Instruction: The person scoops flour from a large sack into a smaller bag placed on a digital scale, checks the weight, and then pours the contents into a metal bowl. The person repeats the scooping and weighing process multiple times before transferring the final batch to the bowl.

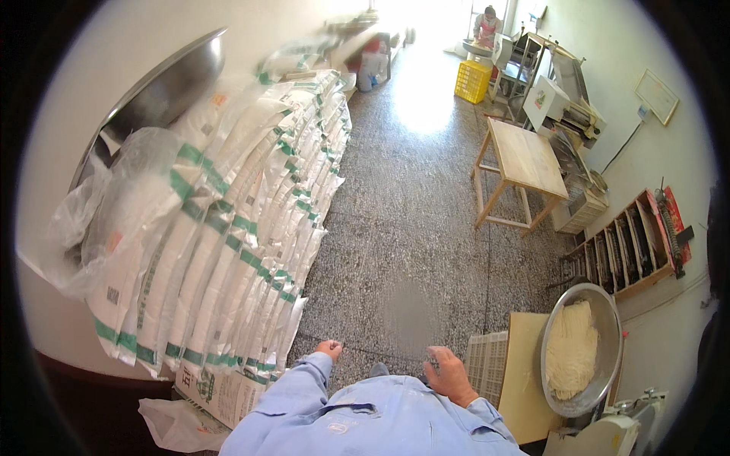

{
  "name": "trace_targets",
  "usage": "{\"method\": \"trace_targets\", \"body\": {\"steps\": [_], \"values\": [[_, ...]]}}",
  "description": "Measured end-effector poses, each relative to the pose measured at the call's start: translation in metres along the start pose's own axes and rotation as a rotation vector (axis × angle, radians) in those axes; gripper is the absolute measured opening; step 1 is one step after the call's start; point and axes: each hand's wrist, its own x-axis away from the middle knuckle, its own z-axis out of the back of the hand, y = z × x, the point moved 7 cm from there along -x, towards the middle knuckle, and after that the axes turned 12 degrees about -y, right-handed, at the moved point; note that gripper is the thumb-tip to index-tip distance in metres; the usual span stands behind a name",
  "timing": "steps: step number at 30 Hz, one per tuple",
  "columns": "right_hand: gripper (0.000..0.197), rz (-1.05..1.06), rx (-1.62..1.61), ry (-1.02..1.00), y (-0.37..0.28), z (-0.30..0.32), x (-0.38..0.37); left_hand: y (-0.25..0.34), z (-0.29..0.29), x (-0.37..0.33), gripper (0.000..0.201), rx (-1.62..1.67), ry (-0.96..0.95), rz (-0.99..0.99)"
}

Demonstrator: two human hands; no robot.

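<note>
My left hand (329, 349) hangs in front of my blue jacket, beside the stack of white and green sacks (251, 251). Its fingers are loosely bent, partly apart, and nothing shows in them. On the other side, my right hand (450, 376) is open and bare, fingers a little spread, near a pale slatted crate (487, 359). Beyond the crate, a wide metal basin (613, 372) holds a pale, crumbly dough-like mass (572, 349). A tan board (522, 365) lies between crate and basin.
Speckled floor (403, 197) runs ahead between the sacks and a wooden table (525, 156). Machinery (566, 114) and a rack of dark rollers (627, 243) line the right wall. Far off, a person (487, 26) stands behind a yellow crate (472, 82). A large metal bowl (163, 83) leans at left.
</note>
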Motion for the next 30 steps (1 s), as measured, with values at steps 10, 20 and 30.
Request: {"method": "trace_targets", "body": {"steps": [10, 20, 30], "values": [[0.031, 0.203, -0.087, -0.114, 0.073, 0.047, -0.145, 0.135, 0.03, -0.117, 0.025, 0.439, -0.09, -0.045], [0.03, 0.205, -0.026, -0.059, 0.16, 0.2, -0.306, 0.178, 0.068, -0.209, 0.024, -0.032, 0.216, 0.215], [0.026, 0.223, -0.212, -0.43, 0.177, 0.188, -0.514, 0.152, 0.083, -0.35, 0.023, -0.126, 0.04, 0.731]]}}
